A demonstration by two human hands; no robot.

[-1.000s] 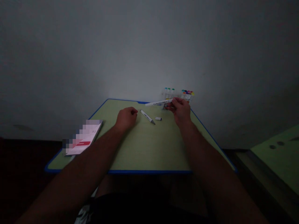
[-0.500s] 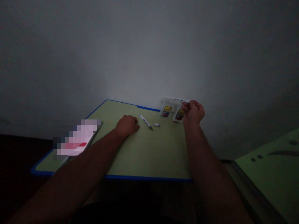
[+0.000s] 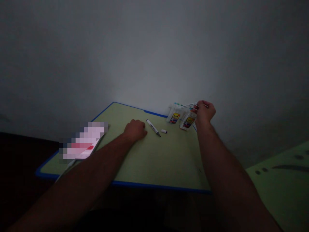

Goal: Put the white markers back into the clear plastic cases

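Note:
My right hand (image 3: 205,112) is closed around one end of a white marker (image 3: 189,105), held near-horizontal above two clear cases of markers at the table's back edge. The left marker case (image 3: 174,113) and the right marker case (image 3: 187,120) both carry a yellow and dark label, with coloured marker ends showing on top. My left hand (image 3: 135,130) rests on the table with its fingers curled in and nothing visible in them. Just right of it lies an uncapped marker (image 3: 153,128), its dark tip toward me. A loose white cap (image 3: 163,131) lies beside that tip.
The pale green table (image 3: 154,161) has a blue rim and stands near a grey wall (image 3: 145,58). At its left lies a bright, partly blurred-out flat object (image 3: 90,138). Another green surface with dark marks (image 3: 285,180) stands at the right.
The marker in my right hand has tilted, and its far end has drawn to the right, showing more of the cases' tops. My left hand stays beside the uncapped marker. The view has shifted slightly.

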